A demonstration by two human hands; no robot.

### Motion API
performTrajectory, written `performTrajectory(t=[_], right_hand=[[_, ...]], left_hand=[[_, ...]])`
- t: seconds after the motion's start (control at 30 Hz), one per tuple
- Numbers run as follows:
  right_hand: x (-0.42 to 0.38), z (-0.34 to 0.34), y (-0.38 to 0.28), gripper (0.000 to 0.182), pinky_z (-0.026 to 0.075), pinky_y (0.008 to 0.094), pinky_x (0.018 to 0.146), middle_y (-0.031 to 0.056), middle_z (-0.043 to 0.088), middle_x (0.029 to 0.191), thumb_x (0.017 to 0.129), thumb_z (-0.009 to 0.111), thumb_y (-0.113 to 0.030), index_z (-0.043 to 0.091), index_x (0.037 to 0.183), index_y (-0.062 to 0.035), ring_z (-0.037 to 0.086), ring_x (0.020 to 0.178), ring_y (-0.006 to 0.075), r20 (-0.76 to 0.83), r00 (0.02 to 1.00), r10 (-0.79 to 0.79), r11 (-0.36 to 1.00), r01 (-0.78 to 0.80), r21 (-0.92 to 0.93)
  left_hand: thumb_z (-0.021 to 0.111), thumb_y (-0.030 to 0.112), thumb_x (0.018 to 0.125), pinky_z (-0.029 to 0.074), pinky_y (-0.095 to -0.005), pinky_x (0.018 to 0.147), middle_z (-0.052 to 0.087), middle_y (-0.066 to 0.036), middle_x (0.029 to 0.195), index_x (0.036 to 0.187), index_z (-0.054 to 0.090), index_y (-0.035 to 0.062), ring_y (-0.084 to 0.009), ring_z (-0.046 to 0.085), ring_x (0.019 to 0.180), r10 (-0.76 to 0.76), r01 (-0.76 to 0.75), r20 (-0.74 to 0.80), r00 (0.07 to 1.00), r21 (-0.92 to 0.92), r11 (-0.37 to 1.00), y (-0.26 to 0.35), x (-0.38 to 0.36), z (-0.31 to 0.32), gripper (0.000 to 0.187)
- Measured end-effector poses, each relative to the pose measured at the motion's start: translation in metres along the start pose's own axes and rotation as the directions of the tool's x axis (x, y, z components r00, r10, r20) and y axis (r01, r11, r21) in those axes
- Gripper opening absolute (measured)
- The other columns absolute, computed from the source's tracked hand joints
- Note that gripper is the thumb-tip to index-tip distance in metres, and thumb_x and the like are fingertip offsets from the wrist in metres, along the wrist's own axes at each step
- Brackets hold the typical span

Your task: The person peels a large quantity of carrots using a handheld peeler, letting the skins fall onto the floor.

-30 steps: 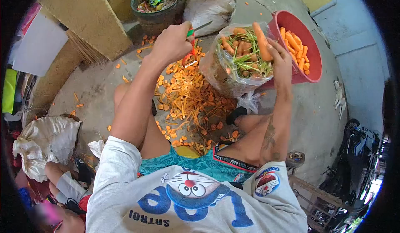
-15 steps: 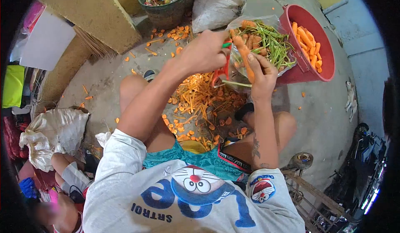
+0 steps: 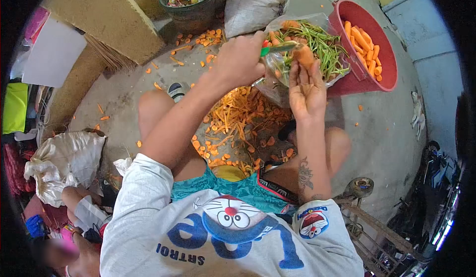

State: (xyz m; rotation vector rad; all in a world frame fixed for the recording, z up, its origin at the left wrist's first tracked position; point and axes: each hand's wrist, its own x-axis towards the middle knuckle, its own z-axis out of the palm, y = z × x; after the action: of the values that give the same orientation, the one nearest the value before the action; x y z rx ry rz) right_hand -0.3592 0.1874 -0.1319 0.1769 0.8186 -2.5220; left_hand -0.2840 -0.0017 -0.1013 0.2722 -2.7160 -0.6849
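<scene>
My left hand (image 3: 240,56) is closed around a green-handled knife (image 3: 281,48), with a bit of red showing beside its fingers. The metal blade reaches right to the top end of a carrot (image 3: 303,57). Turned palm up, my right hand (image 3: 308,89) grips that carrot from below with its fingers. Just behind both hands lies a clear plastic bag (image 3: 317,22) holding unpeeled carrots and cut green stems (image 3: 325,49). Under my hands, orange peelings (image 3: 238,116) and carrot slices are heaped on the floor between my legs.
A red tub (image 3: 342,86) of peeled carrots (image 3: 364,46) leans at the right of the bag. A dark bin (image 3: 191,17) of rubbish and a white sack (image 3: 255,7) stand at the back. Another person (image 3: 87,247) sits at lower left, near a woven sack (image 3: 64,160).
The knife blade has come up to the carrot's top end, and the red tool below my left hand has gone mostly from sight. My right hand has turned palm up, tipping the carrot.
</scene>
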Motion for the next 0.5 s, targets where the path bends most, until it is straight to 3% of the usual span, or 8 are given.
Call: performTrajectory(t=[0.13,0.3,0.33,0.37,0.4,0.43,0.47,0.5], right_hand=[[-0.014,0.013,0.017,0.04,0.057,0.0334,0.1,0.0122,0.061,0.131,0.098,0.07,-0.019,0.055,0.132,-0.0024,0.06,0.12,0.0234,0.0,0.999,0.032,0.999,-0.032,0.005],[-0.01,0.01,0.003,0.038,0.054,0.038,0.101,0.012,0.06,0.132,0.102,0.063,-0.019,0.053,0.135,-0.0021,0.061,0.116,0.0254,0.118,0.987,0.112,0.991,-0.12,0.062],[-0.011,0.018,0.0,0.037,0.054,0.0352,0.088,0.0111,0.061,0.117,0.106,0.056,-0.023,0.052,0.138,-0.0045,0.06,0.107,0.0248,0.04,0.997,0.073,0.997,-0.073,0.003],[-0.011,0.012,-0.004,0.037,0.054,0.0352,0.088,0.0111,0.061,0.117,0.106,0.056,-0.023,0.052,0.138,-0.0045,0.06,0.107,0.0248,0.034,0.997,0.073,0.997,-0.073,0.003],[-0.011,0.004,-0.01,0.036,0.05,0.0329,0.081,0.0093,0.061,0.111,0.106,0.054,-0.025,0.053,0.138,-0.0075,0.059,0.101,0.0214,0.203,0.966,0.161,0.986,-0.166,0.006],[-0.015,0.006,-0.013,0.035,0.047,0.0306,0.074,0.0074,0.062,0.106,0.107,0.052,-0.028,0.054,0.137,-0.0104,0.058,0.094,0.018,0.368,0.898,0.24,0.967,-0.256,-0.006],[-0.021,0.011,-0.008,0.036,0.04,0.0282,0.068,0.0045,0.061,0.098,0.107,0.045,-0.033,0.055,0.136,-0.0152,0.054,0.084,0.0139,0.113,0.978,0.174,0.972,-0.152,-0.18],[-0.019,0.007,-0.006,0.036,0.04,0.0282,0.068,0.0045,0.061,0.098,0.107,0.045,-0.033,0.055,0.136,-0.0152,0.054,0.084,0.0139,0.107,0.978,0.18,0.971,-0.159,-0.18]], left_hand=[[0.065,0.015,0.079,0.053,-0.0556,0.078,0.069,-0.027,0.085,0.103,0.063,0.0,-0.0468,0.068,0.087,0.019,-0.02,-0.041,0.999,-0.023,1.0,0.002,0.004,0.016,0.028],[0.069,0.021,0.086,0.054,-0.052,0.075,0.069,-0.028,0.089,0.103,0.062,-0.0025,-0.0473,0.069,0.084,-0.125,0.132,0.067,0.99,-0.105,0.986,-0.038,0.024,0.028,0.029],[0.069,0.021,0.086,0.054,-0.052,0.075,0.069,-0.028,0.089,0.103,0.062,-0.0025,-0.0473,0.069,0.084,-0.126,0.132,0.067,0.99,-0.108,0.985,-0.039,0.024,0.024,0.029],[0.071,0.022,0.088,0.054,-0.0458,0.069,0.07,-0.023,0.086,0.103,0.063,-0.0007,-0.0386,0.068,0.075,-0.029,0.015,-0.06,0.998,-0.218,0.976,-0.042,0.025,0.021,0.028],[0.074,0.023,0.089,0.054,-0.0396,0.063,0.07,-0.017,0.083,0.102,0.064,0.0011,-0.03,0.068,0.067,0.055,-0.113,-0.191,0.98,-0.309,0.944,-0.04,0.026,0.013,0.027],[0.074,0.023,0.089,0.054,-0.0396,0.063,0.07,-0.017,0.083,0.102,0.064,0.0011,-0.03,0.068,0.067,0.055,-0.11,-0.183,0.982,-0.309,0.944,-0.039,0.026,0.005,0.027],[0.075,0.025,0.09,0.049,-0.033,0.059,0.068,-0.01,0.08,0.101,0.065,0.0041,-0.0195,0.062,0.062,0.002,-0.091,-0.154,0.988,-0.571,0.816,-0.039,0.026,-0.003,0.025],[0.077,0.026,0.092,0.044,-0.0265,0.054,0.066,-0.002,0.076,0.1,0.066,0.0071,-0.0091,0.055,0.058,-0.047,-0.06,-0.113,0.992,-0.784,0.618,-0.04,0.024,-0.007,0.023]])
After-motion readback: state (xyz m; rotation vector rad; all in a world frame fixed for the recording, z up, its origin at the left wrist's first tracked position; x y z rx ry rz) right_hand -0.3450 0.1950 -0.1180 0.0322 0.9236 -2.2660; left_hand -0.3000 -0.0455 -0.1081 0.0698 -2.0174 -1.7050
